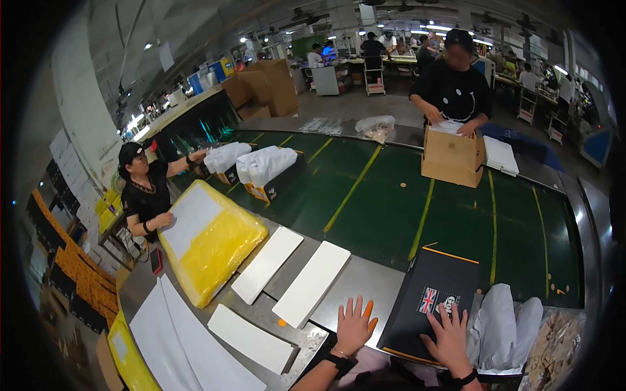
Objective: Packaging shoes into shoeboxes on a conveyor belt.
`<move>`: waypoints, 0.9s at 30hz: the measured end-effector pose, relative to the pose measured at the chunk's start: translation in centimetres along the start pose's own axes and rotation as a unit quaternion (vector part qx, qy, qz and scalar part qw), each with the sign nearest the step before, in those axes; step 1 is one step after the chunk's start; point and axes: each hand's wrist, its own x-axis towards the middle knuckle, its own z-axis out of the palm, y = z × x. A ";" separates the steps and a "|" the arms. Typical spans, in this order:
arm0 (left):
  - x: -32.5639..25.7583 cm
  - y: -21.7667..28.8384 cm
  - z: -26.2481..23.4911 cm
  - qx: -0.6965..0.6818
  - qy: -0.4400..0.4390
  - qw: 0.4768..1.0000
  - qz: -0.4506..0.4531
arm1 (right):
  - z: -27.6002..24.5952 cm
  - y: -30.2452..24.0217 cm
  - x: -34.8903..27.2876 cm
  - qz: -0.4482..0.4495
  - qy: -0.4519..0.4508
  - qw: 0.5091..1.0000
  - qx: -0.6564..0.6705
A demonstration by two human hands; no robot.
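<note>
My left hand (354, 326) is open, its fingers spread above the metal table edge, and it holds nothing. An orange covering shows on one of its fingers. With fingers apart, my right hand (448, 335) rests on the black lid of a shoebox (450, 270) with orange edges and a flag print. The box lies at the near edge, partly over the green conveyor belt (378, 208). Just right of my right hand sit paper-wrapped bundles (505, 329), whose contents are hidden. Left of my left hand lie stacks of white card (313, 283).
A large yellow-wrapped paper pack (215, 241) and white sheets (186, 339) lie at the left. A bag of brown pieces (554, 348) is at near right. Across the belt, a person handles a brown carton (450, 156); another reaches toward open boxes with wrapped bundles (266, 166).
</note>
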 end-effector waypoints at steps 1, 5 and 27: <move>0.1 0.3 -0.3 0.002 0.001 1.000 0.011 | 0.1 0.2 -0.2 0.008 0.007 1.000 0.001; 0.0 0.8 0.5 0.001 -0.001 1.000 0.013 | -0.2 0.7 -0.9 -0.006 0.040 0.999 -0.034; -0.1 -0.1 0.4 -0.009 -0.012 1.000 -0.013 | 0.6 0.3 0.0 -0.001 0.001 1.000 0.001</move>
